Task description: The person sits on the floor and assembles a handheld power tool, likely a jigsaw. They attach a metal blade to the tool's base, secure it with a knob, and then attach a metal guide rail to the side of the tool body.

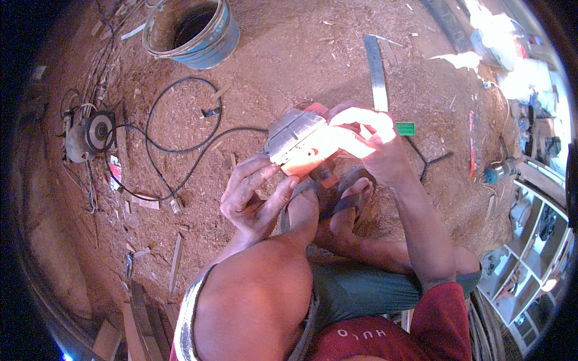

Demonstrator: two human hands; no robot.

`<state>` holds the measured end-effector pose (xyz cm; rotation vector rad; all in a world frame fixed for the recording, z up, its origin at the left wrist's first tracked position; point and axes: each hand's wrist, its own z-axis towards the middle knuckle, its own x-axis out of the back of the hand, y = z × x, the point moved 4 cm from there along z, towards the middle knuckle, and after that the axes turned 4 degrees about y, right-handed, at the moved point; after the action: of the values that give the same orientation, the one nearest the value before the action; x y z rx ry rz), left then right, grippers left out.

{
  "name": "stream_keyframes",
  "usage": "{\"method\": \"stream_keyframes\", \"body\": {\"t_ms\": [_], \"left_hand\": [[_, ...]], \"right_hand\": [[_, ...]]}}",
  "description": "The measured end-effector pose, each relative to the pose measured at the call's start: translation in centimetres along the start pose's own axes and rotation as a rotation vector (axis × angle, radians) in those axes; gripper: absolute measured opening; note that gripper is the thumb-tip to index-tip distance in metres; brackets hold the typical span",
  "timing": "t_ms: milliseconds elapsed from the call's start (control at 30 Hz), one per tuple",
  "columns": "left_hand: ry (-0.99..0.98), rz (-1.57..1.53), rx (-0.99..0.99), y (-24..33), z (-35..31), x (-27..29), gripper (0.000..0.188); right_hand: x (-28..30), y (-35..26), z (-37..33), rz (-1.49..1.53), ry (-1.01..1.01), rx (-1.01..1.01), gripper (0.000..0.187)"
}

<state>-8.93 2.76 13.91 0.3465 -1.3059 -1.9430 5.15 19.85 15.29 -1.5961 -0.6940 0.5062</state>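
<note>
Your left grip (248,197) holds the power tool (299,137), slanting up rightward to your right grip (378,141), whose closure I cannot tell.

The tool (295,132) pairs a dull grey, metal-looking face with an orange casing that looks like smooth plastic, its finish partly lost in glare; the black cable (241,129) seems rubbery and smooth; the bucket (212,47) has a scuffed, grimy blue outside; the floor (271,78) is matt, rough earth littered with wood shavings; the flat bar (377,72) looks like smooth metal; the stick (176,263) is bare wood; shorts (367,292) and shirt (444,316) are matt cloth.
</note>
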Motion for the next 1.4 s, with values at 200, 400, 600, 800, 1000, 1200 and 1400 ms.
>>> {"method": "stream_keyframes", "body": {"t_ms": [200, 400, 600, 800, 1000, 1200, 1400], "left_hand": [[-0.007, 0.075, -0.123, 0.7, 0.5, -0.3, 0.038], [-0.052, 0.201, -0.280, 1.7, 1.4, -0.7, 0.043], [-0.181, 0.246, -0.292, 1.5, 2.5, 0.0, 0.058], [-0.968, 0.099, -0.244, 3.2, 11.8, -1.4, 0.087], [-1.324, -0.193, -0.088, 0.5, 13.5, -5.7, 0.092], [-1.377, -0.252, -0.096, -1.5, 14.1, -6.4, 0.089], [-1.389, -0.279, -0.111, -1.6, 14.0, -6.9, 0.087]], "right_hand": [[0.4, 0.3, 0.1, -0.001, -0.022, 0.015, 0.011], [0.8, -1.2, -0.1, -0.260, -0.016, 0.124, 0.011], [-0.1, -1.8, -0.3, -0.244, -0.025, 0.096, 0.009], [0.7, -1.6, -0.2, -0.164, -0.011, -0.013, 0.010], [1.2, -1.0, -0.4, -0.106, 0.026, 0.007, 0.015], [1.4, -1.5, -0.2, -0.050, 0.006, -0.136, 0.020], [1.1, -1.9, -1.3, -0.120, 0.110, -0.153, 0.020]]}}
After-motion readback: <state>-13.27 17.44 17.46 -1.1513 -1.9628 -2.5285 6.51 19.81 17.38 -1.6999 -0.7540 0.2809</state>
